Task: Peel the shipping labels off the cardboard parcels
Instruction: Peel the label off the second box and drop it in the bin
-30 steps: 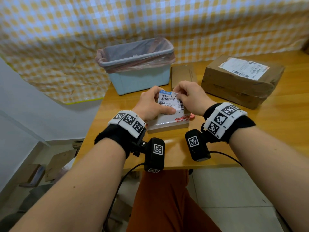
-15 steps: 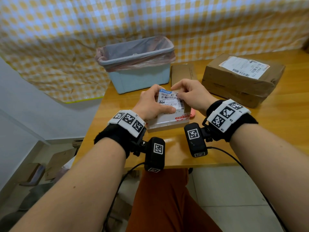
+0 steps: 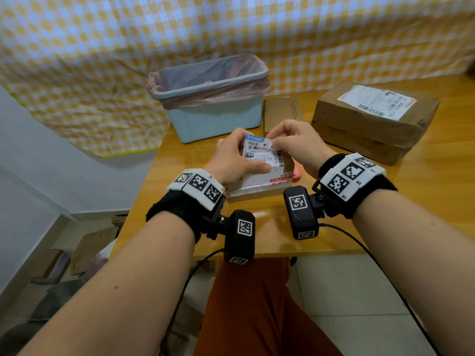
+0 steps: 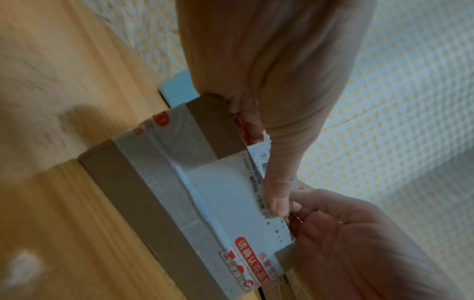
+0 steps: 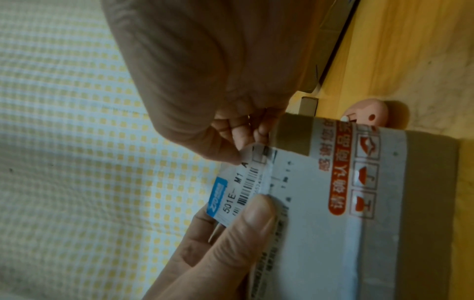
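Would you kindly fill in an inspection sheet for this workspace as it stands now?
Surface: wooden table, glossy, bare at the right.
Job's things: small parcel near the front edge, its label lifted at the far end; big parcel at back right, label flat and intact.
Clutter: lined bin at the back; flat cardboard piece beside it; pink object behind the small parcel.
Grippers: left hand holds the small parcel, thumb on the label; right hand pinches the label's lifted corner.
Cables: black cable running from the right wrist camera.
Surroundings: checked cloth behind; cardboard scraps on the floor.
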